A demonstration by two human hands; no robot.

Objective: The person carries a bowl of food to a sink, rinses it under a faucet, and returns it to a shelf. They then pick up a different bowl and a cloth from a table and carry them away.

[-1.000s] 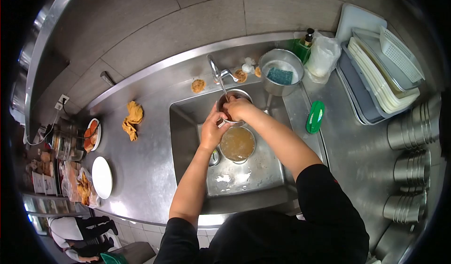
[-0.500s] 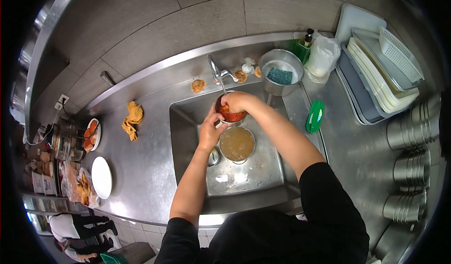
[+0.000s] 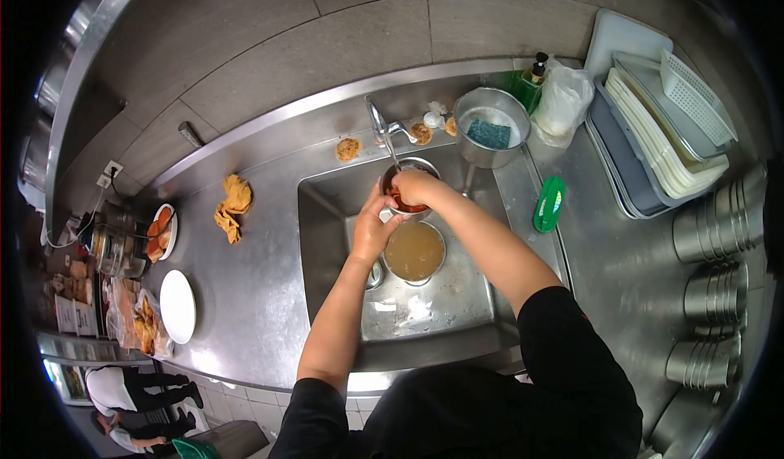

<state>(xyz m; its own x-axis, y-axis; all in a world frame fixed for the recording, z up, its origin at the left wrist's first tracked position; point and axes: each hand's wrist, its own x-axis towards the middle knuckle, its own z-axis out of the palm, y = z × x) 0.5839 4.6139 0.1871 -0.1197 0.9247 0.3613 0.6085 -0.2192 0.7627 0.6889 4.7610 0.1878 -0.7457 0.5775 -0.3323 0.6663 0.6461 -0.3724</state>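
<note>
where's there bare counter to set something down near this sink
Free: the steel counter between the sink and the white plate, below the yellow rag. Crowded: right side, with the trays and stacked metal cups.

Left hand (image 3: 371, 232) steadying metal bowl (image 3: 406, 186), right hand (image 3: 415, 188) scrubbing inside, under faucet (image 3: 380, 124)

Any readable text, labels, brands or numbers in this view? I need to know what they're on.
None can be read.
Soap bottle by the wall: any label is too small to tell.
Green brush on the counter: no marking legible.
Packets and papers at the far left edge: print is blurred.
Small metal pot held by both hands under the tap: no visible marking.
</note>
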